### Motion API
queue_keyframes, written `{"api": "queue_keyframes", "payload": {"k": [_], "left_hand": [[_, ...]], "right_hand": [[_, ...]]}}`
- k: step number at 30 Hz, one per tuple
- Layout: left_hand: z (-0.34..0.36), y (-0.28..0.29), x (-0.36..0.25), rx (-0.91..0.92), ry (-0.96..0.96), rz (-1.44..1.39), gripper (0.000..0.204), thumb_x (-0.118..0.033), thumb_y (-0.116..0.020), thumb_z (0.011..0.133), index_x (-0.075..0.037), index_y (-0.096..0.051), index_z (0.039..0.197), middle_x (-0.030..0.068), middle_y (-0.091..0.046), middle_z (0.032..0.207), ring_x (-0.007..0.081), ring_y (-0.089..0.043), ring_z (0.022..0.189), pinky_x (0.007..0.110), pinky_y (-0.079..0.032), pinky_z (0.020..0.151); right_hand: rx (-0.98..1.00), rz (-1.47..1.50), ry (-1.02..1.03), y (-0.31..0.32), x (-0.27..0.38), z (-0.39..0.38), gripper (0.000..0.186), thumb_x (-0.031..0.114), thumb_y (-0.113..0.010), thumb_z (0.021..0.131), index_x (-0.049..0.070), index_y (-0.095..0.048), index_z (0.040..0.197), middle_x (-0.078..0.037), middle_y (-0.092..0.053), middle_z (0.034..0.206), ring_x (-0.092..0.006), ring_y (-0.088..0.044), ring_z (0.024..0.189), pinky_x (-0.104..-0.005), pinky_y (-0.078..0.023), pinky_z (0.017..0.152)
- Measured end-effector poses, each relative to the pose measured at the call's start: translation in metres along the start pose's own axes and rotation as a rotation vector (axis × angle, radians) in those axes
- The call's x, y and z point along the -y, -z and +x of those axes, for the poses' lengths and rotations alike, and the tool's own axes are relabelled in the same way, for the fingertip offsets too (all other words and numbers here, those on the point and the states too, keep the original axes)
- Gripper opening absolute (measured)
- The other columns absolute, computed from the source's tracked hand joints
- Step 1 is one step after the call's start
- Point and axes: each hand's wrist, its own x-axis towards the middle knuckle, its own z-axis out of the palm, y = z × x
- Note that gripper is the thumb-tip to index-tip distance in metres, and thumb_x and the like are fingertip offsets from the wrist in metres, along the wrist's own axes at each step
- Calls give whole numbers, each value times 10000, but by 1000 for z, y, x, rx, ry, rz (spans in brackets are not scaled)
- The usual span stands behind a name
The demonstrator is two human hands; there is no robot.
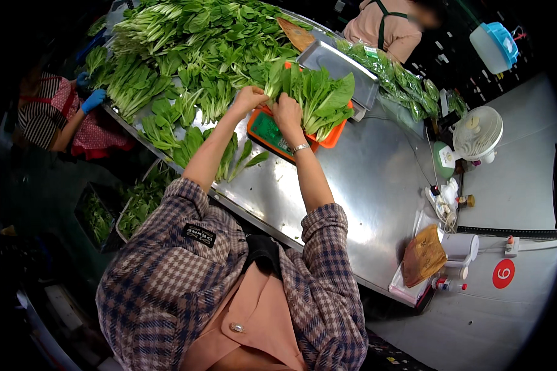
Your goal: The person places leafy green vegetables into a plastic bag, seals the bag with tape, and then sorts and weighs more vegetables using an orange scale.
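Observation:
My left hand is closed, its fingertips pinching leafy greens above an orange scale with a green display. Close beside it, my right hand has its fingers bent around stems of the same greens; its fingertips are partly hidden. To the right of that hand, a bunch of broad-leaved greens lies on the scale's orange tray. Loose greens lie on the metal table beneath my left forearm.
A large heap of greens covers the table's far left. Beyond the scale are a metal tray and bagged greens. A fan and brown paper bag stand right. A gloved co-worker is left, another person far side.

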Motion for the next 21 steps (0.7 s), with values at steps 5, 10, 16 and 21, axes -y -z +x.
{"api": "queue_keyframes", "payload": {"k": [5,10,16,21], "left_hand": [[-3,17,3,72,31,-385,366,-142,-617,758,56,-476,1031,83,-567,837,135,-571,702,240,-478,649],[-3,12,6,87,42,-325,351,-152,-613,749,37,-497,1021,80,-575,851,143,-576,718,258,-475,667],[4,6,6,-133,-304,286,297,-140,-618,665,38,-560,896,132,-597,781,203,-587,710,298,-465,639],[5,-15,6,-245,-398,660,305,-137,-605,644,43,-482,857,238,-557,777,372,-544,729,410,-426,635]], "right_hand": [[2,12,-169,-6,8,1,166,137,-464,771,-13,-532,750,-215,-582,694,-364,-577,669,-438,-457,598],[76,234,-406,-4,15,16,400,370,-527,700,3,-635,816,-206,-609,799,-354,-581,780,-409,-448,722],[10,302,-477,-13,11,20,322,283,-546,714,-5,-632,829,-197,-613,786,-334,-588,746,-398,-458,696],[20,233,-340,-19,7,12,250,195,-564,713,-7,-609,853,-183,-612,780,-320,-587,747,-384,-463,693]]}}
